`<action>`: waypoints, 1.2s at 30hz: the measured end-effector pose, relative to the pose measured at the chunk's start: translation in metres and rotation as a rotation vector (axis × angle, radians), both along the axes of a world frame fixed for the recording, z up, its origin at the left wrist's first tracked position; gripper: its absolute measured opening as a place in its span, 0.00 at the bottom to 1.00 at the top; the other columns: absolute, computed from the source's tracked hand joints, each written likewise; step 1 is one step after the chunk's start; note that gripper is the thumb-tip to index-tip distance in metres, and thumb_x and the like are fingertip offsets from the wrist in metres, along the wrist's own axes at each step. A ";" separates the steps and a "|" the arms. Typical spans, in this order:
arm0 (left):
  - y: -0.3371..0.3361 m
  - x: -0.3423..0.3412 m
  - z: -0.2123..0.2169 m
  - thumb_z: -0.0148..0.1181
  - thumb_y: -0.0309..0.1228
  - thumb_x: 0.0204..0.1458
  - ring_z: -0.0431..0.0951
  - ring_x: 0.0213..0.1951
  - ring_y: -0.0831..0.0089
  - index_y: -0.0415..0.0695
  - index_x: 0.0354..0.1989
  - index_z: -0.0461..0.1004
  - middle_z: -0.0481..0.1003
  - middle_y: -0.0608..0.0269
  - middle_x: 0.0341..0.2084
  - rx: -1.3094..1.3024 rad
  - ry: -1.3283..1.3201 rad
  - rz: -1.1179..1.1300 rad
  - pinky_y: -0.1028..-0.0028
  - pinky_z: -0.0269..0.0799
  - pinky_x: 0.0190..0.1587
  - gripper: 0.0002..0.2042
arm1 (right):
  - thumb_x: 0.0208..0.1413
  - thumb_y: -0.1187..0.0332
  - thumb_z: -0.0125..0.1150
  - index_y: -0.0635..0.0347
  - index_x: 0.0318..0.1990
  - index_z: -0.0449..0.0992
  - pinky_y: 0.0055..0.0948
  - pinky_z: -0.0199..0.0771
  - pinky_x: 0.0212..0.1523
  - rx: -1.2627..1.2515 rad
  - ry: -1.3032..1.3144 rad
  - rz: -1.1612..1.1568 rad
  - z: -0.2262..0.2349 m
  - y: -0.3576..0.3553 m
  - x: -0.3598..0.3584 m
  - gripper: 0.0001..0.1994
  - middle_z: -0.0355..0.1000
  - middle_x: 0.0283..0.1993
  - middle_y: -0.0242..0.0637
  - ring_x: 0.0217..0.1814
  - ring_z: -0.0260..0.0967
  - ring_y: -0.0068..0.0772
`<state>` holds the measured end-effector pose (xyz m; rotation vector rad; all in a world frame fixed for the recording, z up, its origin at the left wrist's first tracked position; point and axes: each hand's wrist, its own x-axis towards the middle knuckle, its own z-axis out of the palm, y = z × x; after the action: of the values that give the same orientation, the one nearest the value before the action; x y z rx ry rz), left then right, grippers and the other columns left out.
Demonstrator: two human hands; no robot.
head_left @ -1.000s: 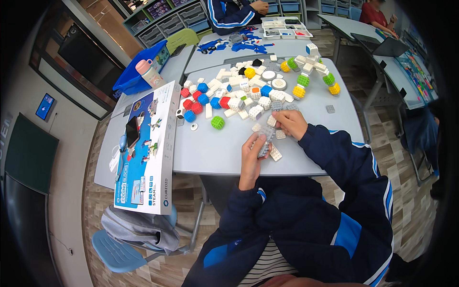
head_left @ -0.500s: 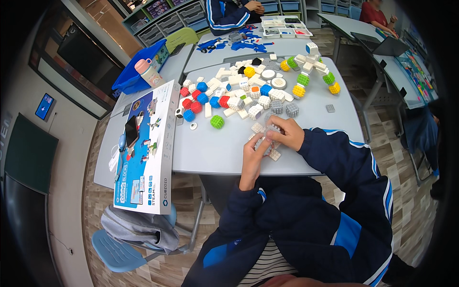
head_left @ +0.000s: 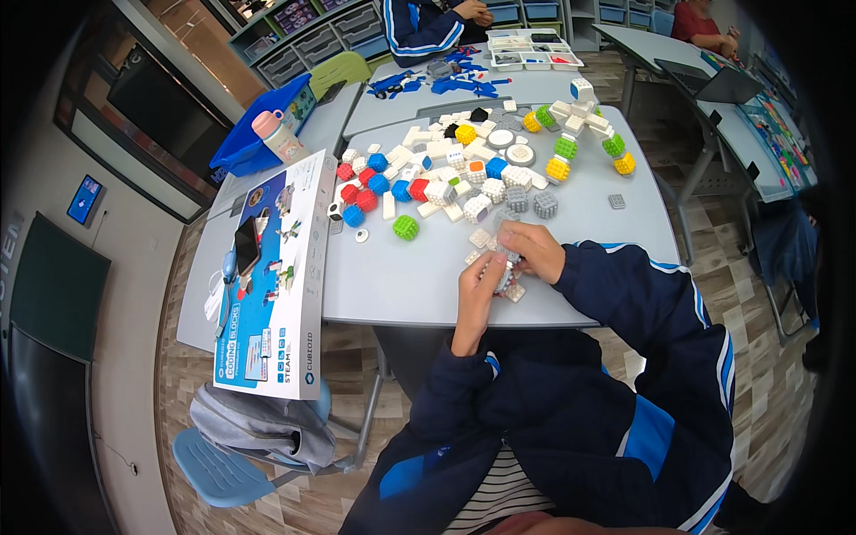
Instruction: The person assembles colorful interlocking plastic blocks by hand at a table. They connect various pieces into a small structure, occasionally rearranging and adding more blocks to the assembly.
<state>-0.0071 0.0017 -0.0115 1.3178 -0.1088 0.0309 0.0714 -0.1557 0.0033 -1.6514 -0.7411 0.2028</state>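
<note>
Near the front edge of the table, my left hand and my right hand meet around a grey studded block. Both hands are closed on it, with thumbs and fingers pressed together, and they hide much of it. White studded pieces lie close by, partly behind my fingers. Just beyond my right hand sit grey cube blocks. A green cube block rests farther left. Past these spreads a pile of white, red, blue and yellow blocks.
A built figure of white, green and yellow blocks stands at the back right. At the left, a large box carries a phone. Behind it are a bottle and a blue bin. Another person sits across the table.
My left hand has turned slightly and shifted a little to the right. My right fingers have changed their grip, so more of the grey block shows. The other blocks stay put.
</note>
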 end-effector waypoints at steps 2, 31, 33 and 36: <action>0.003 0.000 0.001 0.52 0.39 0.68 0.69 0.28 0.84 0.39 0.38 0.77 0.74 0.68 0.25 -0.125 -0.040 -0.036 0.80 0.63 0.30 0.15 | 0.68 0.56 0.49 0.59 0.36 0.71 0.26 0.63 0.21 0.076 -0.270 0.067 -0.002 -0.001 0.013 0.16 0.66 0.24 0.32 0.22 0.65 0.26; -0.002 0.004 0.003 0.64 0.25 0.58 0.71 0.47 0.80 0.42 0.53 0.67 0.71 0.63 0.46 -0.086 -0.170 0.115 0.78 0.70 0.46 0.16 | 0.59 0.57 0.66 0.56 0.48 0.77 0.30 0.74 0.32 -0.223 -0.557 -0.190 0.030 -0.013 0.002 0.16 0.74 0.38 0.38 0.32 0.77 0.32; -0.007 0.003 0.003 0.67 0.20 0.55 0.72 0.48 0.78 0.41 0.54 0.66 0.71 0.61 0.47 -0.135 -0.242 0.129 0.77 0.71 0.48 0.20 | 0.59 0.56 0.67 0.57 0.45 0.76 0.27 0.72 0.28 -0.267 -0.563 -0.120 0.033 -0.015 -0.001 0.16 0.75 0.30 0.36 0.28 0.75 0.30; -0.006 0.003 0.003 0.68 0.18 0.53 0.73 0.48 0.78 0.40 0.55 0.65 0.72 0.60 0.47 -0.140 -0.240 0.150 0.78 0.71 0.46 0.23 | 0.56 0.60 0.69 0.59 0.39 0.74 0.24 0.66 0.23 -0.223 -0.537 -0.090 0.031 -0.012 -0.005 0.14 0.70 0.22 0.30 0.20 0.67 0.25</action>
<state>-0.0041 -0.0048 -0.0086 1.1767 -0.2079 0.3189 0.0663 -0.1675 0.0344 -1.9751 -1.0698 -0.2428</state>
